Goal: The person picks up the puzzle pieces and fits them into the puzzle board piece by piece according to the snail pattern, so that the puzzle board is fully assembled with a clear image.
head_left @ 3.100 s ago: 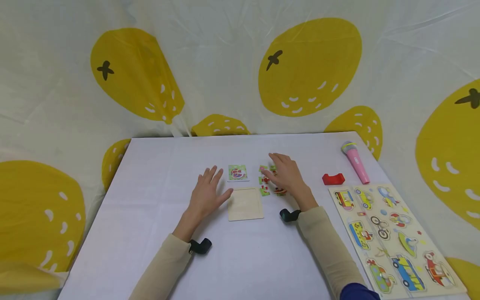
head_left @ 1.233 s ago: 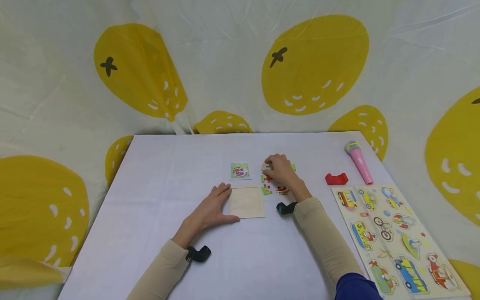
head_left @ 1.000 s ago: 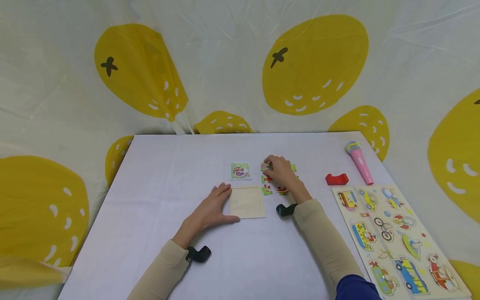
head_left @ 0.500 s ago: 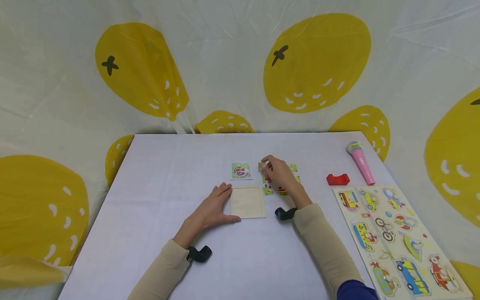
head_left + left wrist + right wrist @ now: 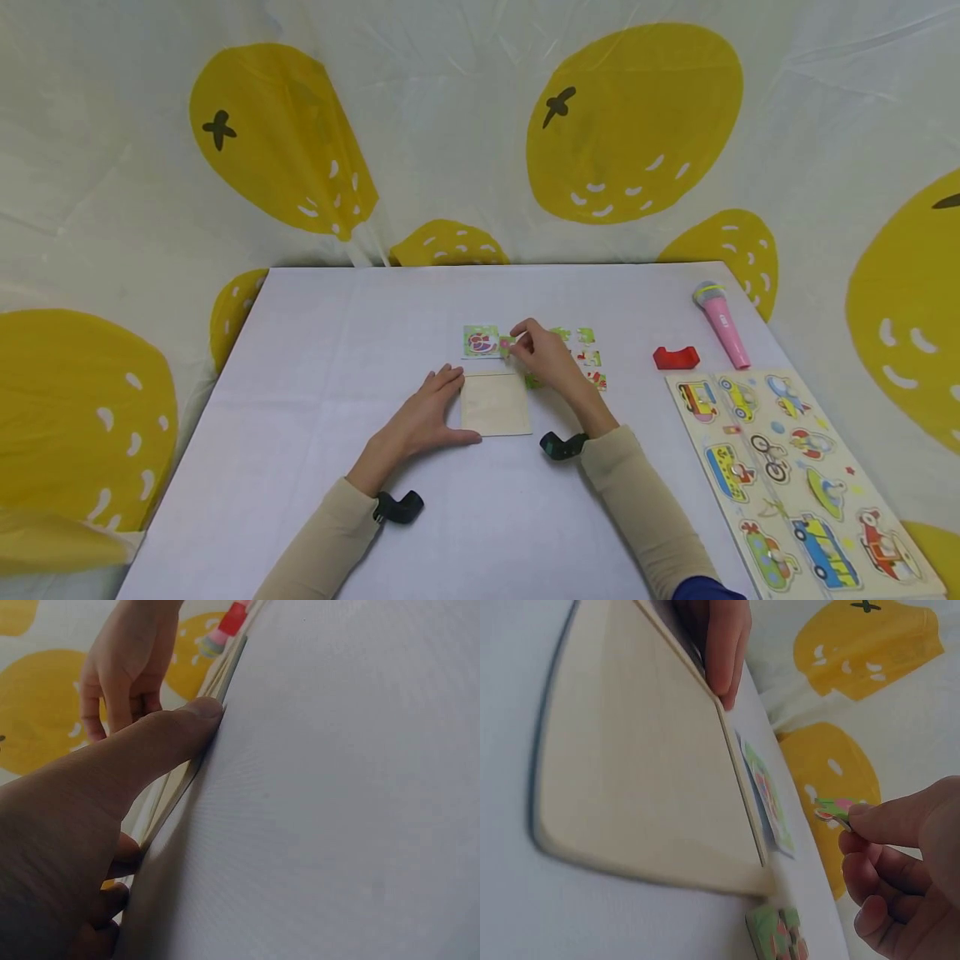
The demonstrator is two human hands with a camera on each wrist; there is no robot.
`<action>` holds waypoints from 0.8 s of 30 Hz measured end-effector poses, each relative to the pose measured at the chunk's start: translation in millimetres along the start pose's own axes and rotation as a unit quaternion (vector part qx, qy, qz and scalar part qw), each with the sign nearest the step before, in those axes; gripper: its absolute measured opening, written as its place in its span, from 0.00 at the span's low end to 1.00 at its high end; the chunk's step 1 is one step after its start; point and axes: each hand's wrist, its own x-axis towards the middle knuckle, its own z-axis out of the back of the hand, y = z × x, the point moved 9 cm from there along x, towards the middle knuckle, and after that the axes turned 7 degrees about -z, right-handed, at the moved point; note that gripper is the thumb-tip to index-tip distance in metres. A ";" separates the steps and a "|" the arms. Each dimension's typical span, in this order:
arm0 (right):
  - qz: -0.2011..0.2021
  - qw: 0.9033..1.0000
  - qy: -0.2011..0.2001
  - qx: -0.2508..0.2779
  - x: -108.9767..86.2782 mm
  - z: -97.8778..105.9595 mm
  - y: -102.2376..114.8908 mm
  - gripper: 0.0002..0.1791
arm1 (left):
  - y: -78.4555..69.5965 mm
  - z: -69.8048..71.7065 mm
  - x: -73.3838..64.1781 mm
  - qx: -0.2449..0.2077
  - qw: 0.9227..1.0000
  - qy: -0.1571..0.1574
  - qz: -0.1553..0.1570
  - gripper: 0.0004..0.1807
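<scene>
My left hand (image 5: pixel 423 417) holds the left side of a shallow square wooden puzzle tray (image 5: pixel 495 404), its thumb along the near edge and its fingers at the far left corner. Between thumb and index finger, my right hand (image 5: pixel 551 358) pinches a green puzzle piece (image 5: pixel 838 808) with a pink mark. In the head view this piece is beside the right edge of a small picture card (image 5: pixel 481 342), beyond the tray. Several other puzzle pieces (image 5: pixel 587 357) lie on the table right of the tray, some hidden by my right hand.
A large wooden board (image 5: pixel 795 483) with vehicle-shaped pieces lies at the right. Near its far end are a red curved block (image 5: pixel 676 358) and a pink toy microphone (image 5: pixel 722 327). The white table (image 5: pixel 337 350) ends at a patterned curtain (image 5: pixel 450 125).
My left hand came down from above the table onto the tray. My right hand took a piece from the far left of the group and carried it left towards the card.
</scene>
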 end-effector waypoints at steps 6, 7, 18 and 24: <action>0.003 1.000 0.015 -0.004 -7.2 -8.7 9.6 0.13 | 0.3 -0.6 0.4 -0.002 1.000 -0.003 0.001 0.60; 0.005 1.000 0.017 -0.005 -7.8 -10.2 11.0 0.13 | 0.2 -0.7 0.3 -0.003 1.000 -0.003 0.001 0.60; 0.023 0.998 0.053 -0.017 -13.4 -36.3 19.9 0.11 | -0.6 0.6 -0.1 -0.002 1.000 -0.002 0.004 0.60; 0.034 0.997 0.069 -0.017 -16.1 -48.4 20.6 0.11 | -0.1 -0.4 0.0 -0.001 1.000 -0.001 0.003 0.60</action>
